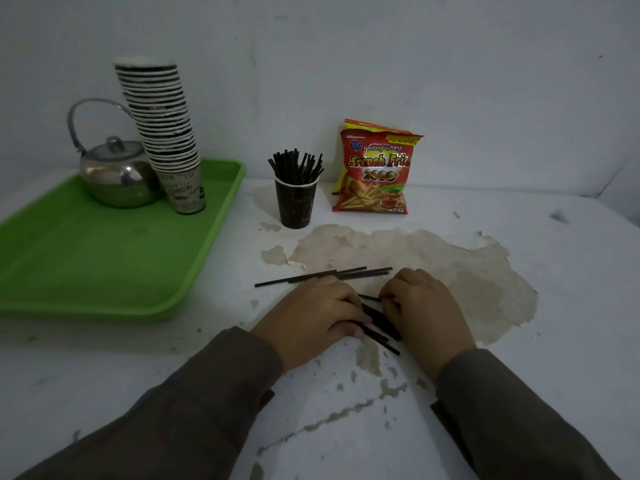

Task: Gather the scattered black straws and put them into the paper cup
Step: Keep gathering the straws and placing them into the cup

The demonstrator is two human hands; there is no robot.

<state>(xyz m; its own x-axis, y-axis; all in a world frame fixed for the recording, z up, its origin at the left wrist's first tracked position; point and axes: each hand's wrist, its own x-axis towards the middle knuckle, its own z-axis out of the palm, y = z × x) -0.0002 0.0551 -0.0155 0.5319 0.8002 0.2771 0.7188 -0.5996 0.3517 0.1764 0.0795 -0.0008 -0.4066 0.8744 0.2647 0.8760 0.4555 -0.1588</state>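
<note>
A bunch of thin black plastic straws (379,325) is pressed together between the left hand (313,315) and the right hand (424,313) on the peeling white surface (519,341); the fingers of both hands are curled around it. Just beyond the hands, a few loose black straws (325,276) lie flat, side by side. Farther off, a dark paper cup (295,204) stands upright with many straws in it. Beyond the left hand, a green plastic tray (104,254) carries a steel kettle (116,173) and a tall stack of paper cups (162,133). A red snack bag (375,171) is propped just beside the cup.
</note>
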